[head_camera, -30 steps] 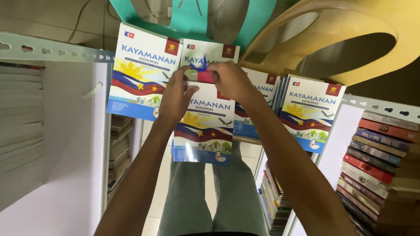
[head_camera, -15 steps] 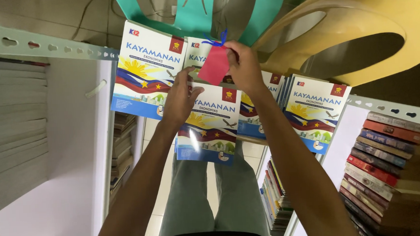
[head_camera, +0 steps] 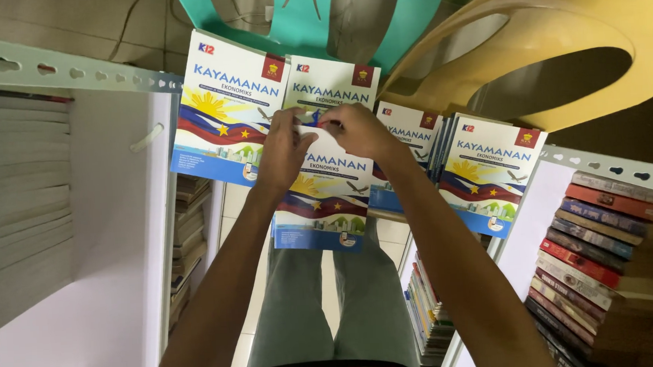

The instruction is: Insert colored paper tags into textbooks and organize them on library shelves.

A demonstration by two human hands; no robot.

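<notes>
Now the red tag you were lifting half a second ago is gone from view. Your left hand [head_camera: 284,152] and right hand [head_camera: 357,130] are meeting over the front book [head_camera: 327,198], fingers pinched on a small blue piece [head_camera: 316,118], pressing it near the cover's top.
</notes>
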